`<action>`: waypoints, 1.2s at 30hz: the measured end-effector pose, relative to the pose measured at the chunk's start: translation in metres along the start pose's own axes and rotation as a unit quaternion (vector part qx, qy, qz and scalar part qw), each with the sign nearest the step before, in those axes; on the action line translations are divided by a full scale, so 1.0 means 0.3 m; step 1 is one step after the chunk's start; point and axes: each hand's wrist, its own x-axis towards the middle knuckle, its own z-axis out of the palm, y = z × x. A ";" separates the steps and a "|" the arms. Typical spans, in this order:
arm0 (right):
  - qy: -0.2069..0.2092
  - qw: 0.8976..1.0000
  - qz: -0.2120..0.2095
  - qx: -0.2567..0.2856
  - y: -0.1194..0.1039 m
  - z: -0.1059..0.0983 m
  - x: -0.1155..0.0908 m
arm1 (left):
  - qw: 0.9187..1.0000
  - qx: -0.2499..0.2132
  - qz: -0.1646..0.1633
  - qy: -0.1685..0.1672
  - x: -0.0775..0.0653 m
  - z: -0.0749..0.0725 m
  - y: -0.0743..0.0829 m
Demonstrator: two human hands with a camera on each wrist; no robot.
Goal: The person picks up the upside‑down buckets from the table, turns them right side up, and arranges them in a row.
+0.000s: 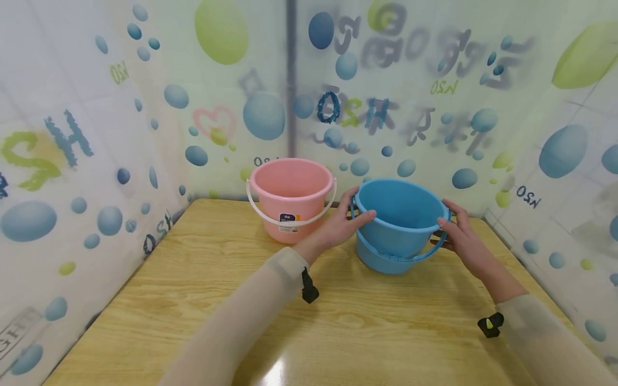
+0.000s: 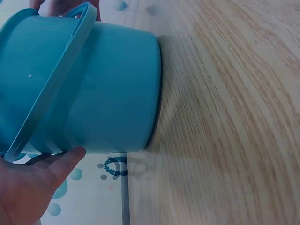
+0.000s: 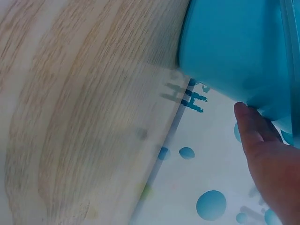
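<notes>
A blue bucket [image 1: 386, 236] stands upright on the wooden table, right of centre, its blue handle [image 1: 425, 254] hanging down in front. My left hand [image 1: 340, 222] holds its left side near the rim, the thumb at the front; the left wrist view shows this hand [image 2: 28, 187] against the bucket wall [image 2: 112, 89]. On the opposite side, my right hand [image 1: 463, 238] grips the rim, thumb on top and fingers partly hidden behind. In the right wrist view, the fingers of the right hand [image 3: 267, 154] lie along the outside of the bucket [image 3: 234, 51].
Left of the blue bucket stands a pink bucket [image 1: 292, 212] with a white handle and a label, close to my left forearm. Patterned curtains [image 1: 270, 64] surround the wood-grain table [image 1: 203, 279] at the back and sides.
</notes>
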 end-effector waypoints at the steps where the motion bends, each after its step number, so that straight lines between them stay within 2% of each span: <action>1: 0.002 1.000 0.004 -0.002 0.000 0.000 0.002 | 1.000 0.001 -0.003 0.003 0.004 0.001 -0.001; 9: 0.009 1.000 0.014 0.013 0.014 0.004 0.032 | 0.999 -0.027 -0.004 0.016 0.034 0.006 -0.016; 24: 0.014 0.999 0.023 0.035 0.031 -0.012 0.081 | 0.997 -0.080 -0.004 0.020 0.084 0.009 -0.035; 36: 0.019 0.999 0.026 0.021 0.034 -0.032 0.116 | 0.995 -0.090 -0.032 0.039 0.123 0.004 -0.031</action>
